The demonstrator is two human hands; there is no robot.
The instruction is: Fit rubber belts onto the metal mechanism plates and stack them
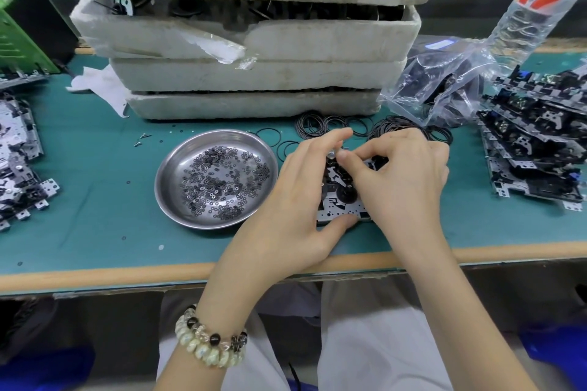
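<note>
Head cam: the mechanism plate sits just right of the steel dish of washers. Left hand grips it, thumb on the near edge and fingers curled over the far side. Right hand is curled down on its black parts, pinching there; can't tell if a belt's in that pinch. Loose rubber belts lie behind the dish to the right, and the stack of plates is well right of it.

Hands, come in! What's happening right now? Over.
Left hand grips silver metal mechanism plate, thumb on near edge. Right hand pinches at its far end; belt not visible. Round steel dish of washers sits left of plate.
</note>
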